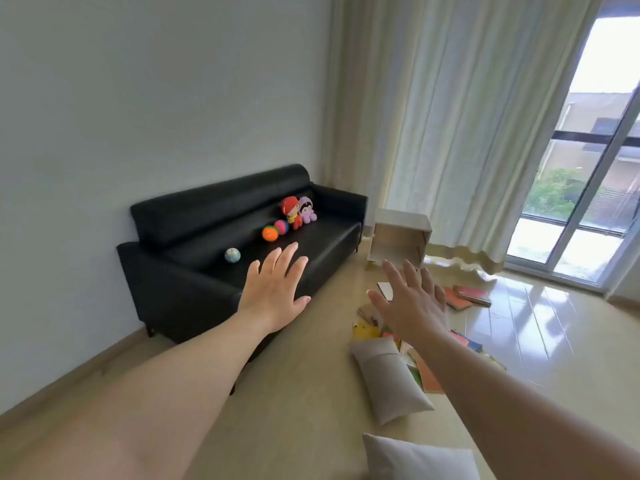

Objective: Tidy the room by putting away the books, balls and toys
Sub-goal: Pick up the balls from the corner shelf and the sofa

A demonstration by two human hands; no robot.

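As nothing is seen stowed anywhere, the task is judged to be at its very start.

Head view:
- Left hand (pixel 277 289) is held out flat, fingers spread, nothing gripped. It is raised in front of the black sofa (pixel 194 216); contact with the sofa cannot be told.
- Right hand (pixel 412 306) is likewise spread and empty, raised over the book pile.
- Balls are left on the sofa seat: a pale blue ball (pixel 232 255) set apart, then an orange spiky ball (pixel 270 233) just beside a pink ball (pixel 282 227).
- Toys: a red plush doll (pixel 290 209) and a purple plush doll (pixel 307 210) are propped side by side against the backrest.
- Books (pixel 472 295) are scattered on the floor (pixel 294 393) between the sofa and the glass door, partly hidden by the right arm. No count can be given.
- All three groups are judged outstanding.

Room:
- A glossy pale floor is seen, with window glare on it near the door.
- A small open cabinet (pixel 398 237) is seen tilted off level near the sofa's far arm; it is judged the likely book store.
- A beige cushion (pixel 388 379) and a white cushion (pixel 419 459) are lying on the floor.
- Sheer curtains (pixel 450 116) are drawn partly across the sliding glass door (pixel 588 202).
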